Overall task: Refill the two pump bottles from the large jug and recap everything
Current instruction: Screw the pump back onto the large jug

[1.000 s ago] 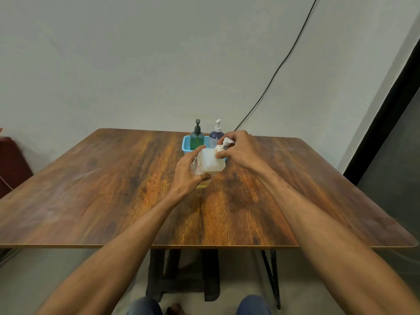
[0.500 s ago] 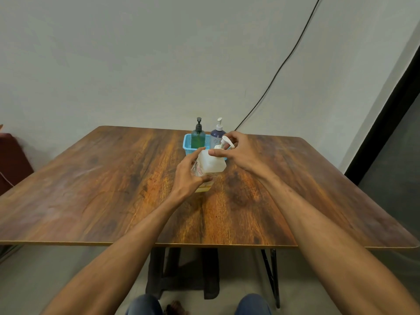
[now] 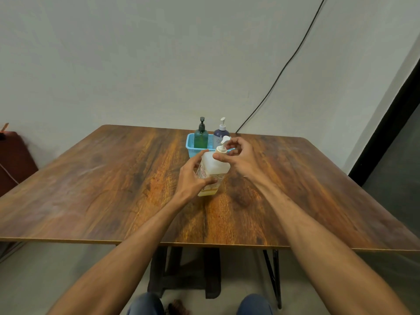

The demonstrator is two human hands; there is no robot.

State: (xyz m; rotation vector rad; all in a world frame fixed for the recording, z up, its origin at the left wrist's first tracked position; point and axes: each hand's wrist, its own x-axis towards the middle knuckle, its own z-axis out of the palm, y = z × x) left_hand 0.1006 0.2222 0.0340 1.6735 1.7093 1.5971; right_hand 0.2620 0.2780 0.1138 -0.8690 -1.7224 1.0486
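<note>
— How are the hands set?
— Both forearms reach forward. The left hand (image 3: 193, 176) grips the jug (image 3: 213, 167) by its side; the right hand (image 3: 238, 158) curls thumb and fingers round the pump (image 3: 223, 144) on top.
— And the jug?
— Upright, mid-table (image 3: 113, 178). Just behind it a basket (image 3: 192, 149) holds a green bottle (image 3: 201, 139) and a purple bottle (image 3: 221, 135). Beyond, a pale wall with a black cable (image 3: 284, 67).

We log one wood-grain tabletop (image 3: 113, 189). Directly on it: a blue basket (image 3: 192, 147) near the far edge; a white jug (image 3: 216, 168) just in front of it, base down.
</note>
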